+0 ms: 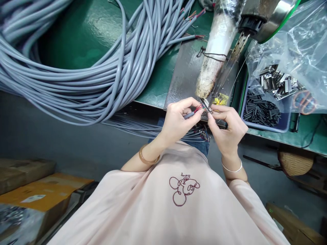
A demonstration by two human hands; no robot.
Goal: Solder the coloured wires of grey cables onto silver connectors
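My left hand (180,117) pinches the end of a grey cable (189,115), whose thin red and coloured wires fan out toward a small metal connector (206,105). On the other side, the thumb and fingers of my right hand (226,126) are closed on that connector. The wire ends meet the connector's edge; whether they are joined is too small to tell. Just above it hangs the dirty tip of a white wrapped tube (206,78), beside a slotted metal rod (238,47). A yellow piece (221,99) lies on the dark metal plate (185,73) behind my hands.
Thick bundles of grey cable (99,80) cover the left of the green table (76,34). At the right, a blue bin (286,124) holds black sleeves (260,110) and metal connectors (278,81) under clear plastic. More wired cable ends (203,132) lie below my hands.
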